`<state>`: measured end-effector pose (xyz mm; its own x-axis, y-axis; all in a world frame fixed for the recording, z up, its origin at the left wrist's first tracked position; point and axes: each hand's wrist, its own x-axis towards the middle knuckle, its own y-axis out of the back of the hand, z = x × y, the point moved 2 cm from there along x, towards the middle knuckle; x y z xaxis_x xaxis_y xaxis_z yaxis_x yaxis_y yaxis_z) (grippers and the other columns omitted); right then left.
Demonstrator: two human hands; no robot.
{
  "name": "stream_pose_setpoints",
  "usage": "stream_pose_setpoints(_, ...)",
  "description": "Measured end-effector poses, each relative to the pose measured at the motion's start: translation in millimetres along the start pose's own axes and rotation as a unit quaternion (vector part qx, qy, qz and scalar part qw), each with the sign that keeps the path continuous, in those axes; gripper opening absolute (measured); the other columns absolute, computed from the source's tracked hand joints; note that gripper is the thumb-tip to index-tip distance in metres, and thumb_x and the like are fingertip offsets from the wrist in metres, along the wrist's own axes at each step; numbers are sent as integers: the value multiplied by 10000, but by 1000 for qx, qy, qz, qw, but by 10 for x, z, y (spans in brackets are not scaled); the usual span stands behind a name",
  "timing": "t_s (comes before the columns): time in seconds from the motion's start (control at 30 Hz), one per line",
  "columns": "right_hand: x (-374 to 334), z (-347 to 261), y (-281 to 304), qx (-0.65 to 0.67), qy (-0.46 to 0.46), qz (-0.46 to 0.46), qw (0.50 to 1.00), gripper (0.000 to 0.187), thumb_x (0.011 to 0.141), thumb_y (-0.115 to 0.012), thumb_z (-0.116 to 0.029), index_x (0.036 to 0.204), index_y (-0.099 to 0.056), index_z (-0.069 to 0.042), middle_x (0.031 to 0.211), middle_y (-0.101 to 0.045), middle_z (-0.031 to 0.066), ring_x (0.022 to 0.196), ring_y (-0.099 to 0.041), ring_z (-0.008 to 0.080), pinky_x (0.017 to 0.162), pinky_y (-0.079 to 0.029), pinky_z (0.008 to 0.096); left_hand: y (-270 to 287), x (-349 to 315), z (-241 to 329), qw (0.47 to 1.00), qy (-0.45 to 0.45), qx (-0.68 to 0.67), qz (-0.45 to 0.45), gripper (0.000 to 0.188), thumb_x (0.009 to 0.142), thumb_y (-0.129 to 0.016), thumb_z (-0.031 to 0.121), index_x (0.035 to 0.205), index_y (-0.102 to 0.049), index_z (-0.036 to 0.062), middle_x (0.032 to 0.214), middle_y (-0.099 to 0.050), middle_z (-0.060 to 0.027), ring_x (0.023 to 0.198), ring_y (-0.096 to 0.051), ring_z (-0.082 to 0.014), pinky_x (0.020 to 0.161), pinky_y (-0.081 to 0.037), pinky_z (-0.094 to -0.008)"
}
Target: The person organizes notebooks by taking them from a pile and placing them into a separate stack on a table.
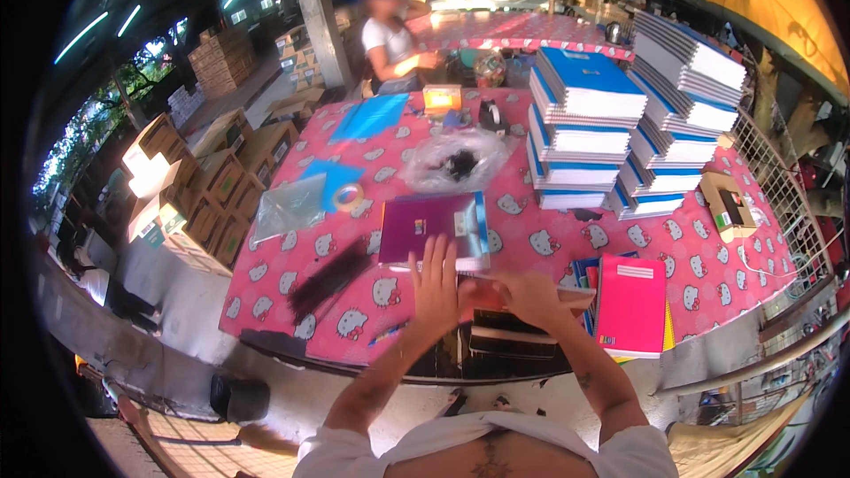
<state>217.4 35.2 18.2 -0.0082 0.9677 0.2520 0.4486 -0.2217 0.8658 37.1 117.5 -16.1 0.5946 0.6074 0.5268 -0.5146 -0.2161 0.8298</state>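
Wore a white shirt (343,453) nearest the lens. Held the left hand (434,288) up with fingers straight and close-set, clamped on nothing visible, at the near edge of the purple notebook (425,228). Bent the right hand (529,299) in beside a reddish-brown piece (485,294) between both hands; could not tell whether closed on it or only touching, for blur and turned knuckles. Had the purple notebook flat on the pink tablecloth (274,257), near the front edge.

Judged the work partway through: by appearance, finished with the blue-covered notebooks (584,106), piled in tall stacks to the right, but not with the purple notebook. Counted as likely unused supplies the dark strips (328,281) to the left, the blue sheets (370,117) and the clear bag (423,164) of black pieces (460,162) farther back. Could not gauge the share remaining.

Looked for writing and found none readable. Noted a pale lined label (629,272) and a small multicoloured emblem (606,340) on the pink notebook (631,310) at right, another tiny emblem on the purple notebook, and green marks on the cardboard boxes (208,208) at left, all too small or soft to make out.
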Motion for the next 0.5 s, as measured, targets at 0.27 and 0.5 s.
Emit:
stream_pose_setpoints(0.27,20,32,28,18,58,48,997,216,924,-568,-229,1097,-678,-161,868,-710,132,784,-679,372,661,-520,497,-245,-361,245,1000,-1,15,14,855,952,-463,546,1493,-277,-89,1558,-265,-303,1471,-222,-450,1115,-117,-702)
stream_pose_setpoints(0.5,-196,201,376,-12,136,131,982,240,922,-602,-270,1117,-665,-146,868,-700,143,801,-680,365,673,-519,490,-463,-1029,411,996,-72,5,-43,891,913,-537,561,1492,-297,-73,1576,-222,-304,1471,-222,-459,1115,-166,-697)
